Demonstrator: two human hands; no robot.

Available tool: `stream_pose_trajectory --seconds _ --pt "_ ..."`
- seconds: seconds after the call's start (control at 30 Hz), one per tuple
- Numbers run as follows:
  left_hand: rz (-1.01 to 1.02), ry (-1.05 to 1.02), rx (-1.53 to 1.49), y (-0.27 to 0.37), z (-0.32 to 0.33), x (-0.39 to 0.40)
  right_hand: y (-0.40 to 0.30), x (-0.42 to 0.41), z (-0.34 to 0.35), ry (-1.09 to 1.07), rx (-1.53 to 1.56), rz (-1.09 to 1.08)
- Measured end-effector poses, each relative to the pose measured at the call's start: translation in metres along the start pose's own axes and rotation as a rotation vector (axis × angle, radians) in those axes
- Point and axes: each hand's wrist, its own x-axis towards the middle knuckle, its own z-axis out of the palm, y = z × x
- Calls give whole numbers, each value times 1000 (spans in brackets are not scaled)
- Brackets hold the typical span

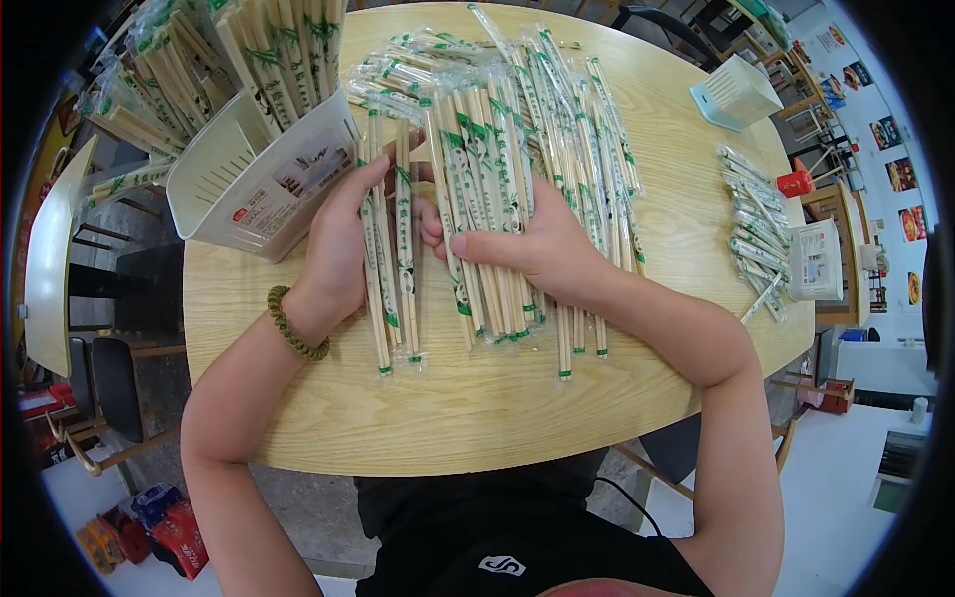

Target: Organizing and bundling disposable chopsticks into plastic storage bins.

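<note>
My right hand (pixel 533 242) is closed around a thick bundle of wrapped wooden chopsticks (pixel 485 194), its thumb across the front. Beside it, a few wrapped chopstick pairs (pixel 405 246) stand against my left hand (pixel 339 231), between its thumb and fingers; the fingers are partly hidden behind them. A white plastic basket (pixel 268 194) with slotted walls is just left of my left hand, tilted in the view and partly filled with wrapped chopsticks (pixel 283 60). Behind and beside my right hand lies a loose pile of wrapped chopsticks (pixel 582 149).
A light wooden table (pixel 462 418) bears everything. At its right are another chopstick pile (pixel 757 231), a white basket (pixel 817 261) and, farther back, a white container with a blue rim (pixel 739 93). Chairs (pixel 116 388) and other tables surround it.
</note>
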Motion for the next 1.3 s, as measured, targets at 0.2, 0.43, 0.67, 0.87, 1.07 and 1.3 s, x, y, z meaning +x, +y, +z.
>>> stream_pose_trajectory --seconds 0.2,0.43,0.67,0.87,1.07,1.3 --pt "40 -53 -49 3 7 -5 3 1 0 -3 15 -20" --pt "43 80 212 2 5 -1 5 2 0 -36 70 -35" --pt "23 108 191 2 5 -2 3 2 -1 -52 39 -46" --pt "34 91 202 3 8 -3 11 5 -3 -61 63 -51" --pt "76 78 202 -1 8 -2 11 6 -2 -75 83 -63" --pt "66 174 150 0 13 -3 6 3 0 -56 90 -24"
